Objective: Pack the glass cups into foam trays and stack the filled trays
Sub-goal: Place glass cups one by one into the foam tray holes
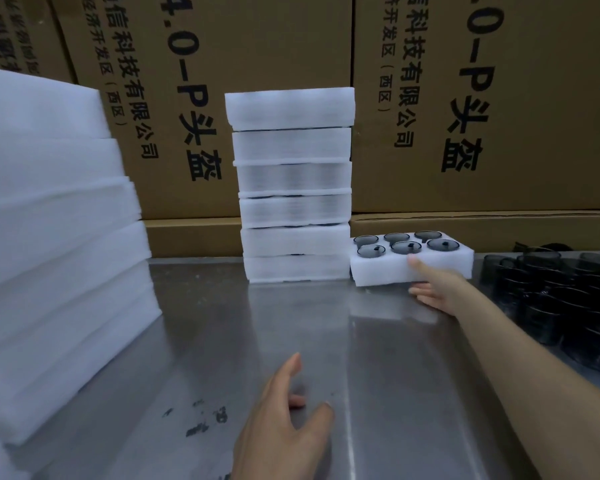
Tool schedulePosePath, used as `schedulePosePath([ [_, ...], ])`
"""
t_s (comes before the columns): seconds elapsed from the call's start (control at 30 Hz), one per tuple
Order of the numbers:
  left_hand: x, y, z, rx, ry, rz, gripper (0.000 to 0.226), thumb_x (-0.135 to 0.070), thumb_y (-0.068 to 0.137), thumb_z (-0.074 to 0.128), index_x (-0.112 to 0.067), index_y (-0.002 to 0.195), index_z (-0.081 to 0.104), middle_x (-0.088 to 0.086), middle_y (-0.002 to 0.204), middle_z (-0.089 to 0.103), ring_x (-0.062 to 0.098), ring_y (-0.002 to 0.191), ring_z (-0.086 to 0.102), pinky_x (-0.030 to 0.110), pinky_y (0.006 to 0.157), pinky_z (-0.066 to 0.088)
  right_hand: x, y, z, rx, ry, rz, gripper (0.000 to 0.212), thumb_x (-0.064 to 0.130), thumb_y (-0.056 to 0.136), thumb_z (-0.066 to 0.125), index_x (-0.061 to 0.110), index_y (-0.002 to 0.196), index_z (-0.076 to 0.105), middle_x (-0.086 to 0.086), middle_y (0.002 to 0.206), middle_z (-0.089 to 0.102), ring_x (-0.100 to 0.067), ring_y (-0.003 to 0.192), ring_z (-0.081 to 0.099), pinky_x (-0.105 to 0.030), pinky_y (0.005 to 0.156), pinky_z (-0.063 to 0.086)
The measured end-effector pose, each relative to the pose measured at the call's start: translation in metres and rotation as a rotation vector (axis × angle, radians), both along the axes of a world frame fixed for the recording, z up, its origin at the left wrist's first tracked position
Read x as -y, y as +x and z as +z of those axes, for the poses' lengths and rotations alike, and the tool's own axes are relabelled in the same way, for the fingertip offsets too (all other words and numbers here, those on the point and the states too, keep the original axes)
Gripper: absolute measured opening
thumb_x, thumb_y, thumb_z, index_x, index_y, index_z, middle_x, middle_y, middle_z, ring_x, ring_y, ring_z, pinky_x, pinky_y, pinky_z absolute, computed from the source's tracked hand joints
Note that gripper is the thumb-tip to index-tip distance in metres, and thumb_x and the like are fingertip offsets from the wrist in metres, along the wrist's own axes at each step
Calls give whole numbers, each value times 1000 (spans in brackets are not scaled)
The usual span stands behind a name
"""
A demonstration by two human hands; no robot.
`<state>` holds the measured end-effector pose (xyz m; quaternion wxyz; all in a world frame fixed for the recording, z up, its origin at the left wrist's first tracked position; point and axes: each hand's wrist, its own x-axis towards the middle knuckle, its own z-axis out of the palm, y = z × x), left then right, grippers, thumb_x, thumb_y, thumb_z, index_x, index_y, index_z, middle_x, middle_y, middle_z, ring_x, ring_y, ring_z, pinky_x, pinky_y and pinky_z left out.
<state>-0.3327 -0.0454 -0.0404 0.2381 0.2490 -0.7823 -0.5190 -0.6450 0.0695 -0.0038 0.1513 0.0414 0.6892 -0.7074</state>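
Observation:
A white foam tray (378, 271) filled with several dark glass cups (406, 247) sits on the steel table, right beside a tall stack of filled foam trays (295, 181). My right hand (437, 289) grips the tray's front edge, thumb on its front face and fingers under its lower edge. My left hand (284, 420) hovers over the near table with fingers relaxed, holding nothing. Loose dark glass cups (568, 299) crowd the table at the right.
A big pile of white foam trays (56, 237) fills the left side. Brown cardboard boxes (499, 98) with black print form a wall behind the table. The steel table top (222, 341) shows between the piles.

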Motion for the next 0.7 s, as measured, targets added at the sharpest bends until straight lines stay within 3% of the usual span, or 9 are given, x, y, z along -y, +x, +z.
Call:
schedulePosePath([
  [0.03, 0, 0, 0, -7, 5, 1, 70, -60, 43, 52, -56, 112, 42, -33, 105, 55, 3, 97, 59, 30, 99, 44, -2, -1, -2, -32, 131, 2, 51, 44, 80, 71, 3, 105, 54, -14, 96, 67, -18, 74, 65, -22, 52, 54],
  [0.1, 0, 1, 0, -7, 1, 3, 71, -60, 42, 52, -55, 112, 42, -31, 105, 57, 5, 98, 59, 31, 99, 43, -4, -4, -6, -93, 331, -11, 42, 43, 85, 67, 2, 86, 60, -8, 67, 65, -11, 54, 58, -17, 39, 46],
  [0.2, 0, 1, -1, -2, -3, -4, 64, -52, 51, 56, -54, 114, 43, -30, 107, 57, 4, 99, 59, 31, 99, 43, 2, -5, -11, -241, 484, 23, 45, 40, 93, 55, 5, 66, 63, -2, 54, 61, -11, 44, 52, -18, 41, 43],
  [0.3, 0, 1, -1, 13, -27, 5, 62, -51, 53, 56, -56, 112, 41, -31, 107, 56, 2, 98, 58, 29, 99, 43, 10, 0, -22, -501, 684, 47, 39, 44, 93, 51, 17, 69, 64, 2, 69, 67, -20, 67, 61, -30, 66, 48],
  [0.37, 0, 1, -1, 24, -41, 6, 61, -52, 52, 55, -57, 112, 40, -31, 107, 55, 0, 98, 57, 26, 98, 43, 13, 4, -26, -648, 858, 7, 33, 51, 89, 53, 23, 74, 59, 7, 80, 65, -22, 84, 60, -30, 69, 42],
  [0.5, 1, 1, -2, 35, -59, 12, 60, -53, 52, 55, -59, 110, 39, -34, 106, 54, -4, 98, 56, 21, 96, 42, 18, 7, -28, -774, 997, 89, 23, 52, 89, 51, 30, 91, 54, 6, 105, 61, -21, 104, 55, -33, 75, 39],
  [0.6, 1, 1, -1, 53, -83, 25, 59, -54, 52, 53, -60, 108, 37, -37, 106, 51, -8, 97, 55, 16, 92, 40, 21, 6, -30, -850, 1139, 230, 38, 53, 93, 41, 27, 117, 55, 2, 125, 50, -22, 120, 41, -39, 87, 40],
  [0.7, 0, 2, 0, 56, -91, 21, 61, -54, 52, 52, -61, 109, 34, -36, 106, 51, -6, 97, 56, 16, 92, 40, 21, 7, -32, -848, 1168, 277, 43, 53, 95, 35, 27, 126, 50, 2, 132, 45, -22, 125, 34, -40, 92, 38],
])
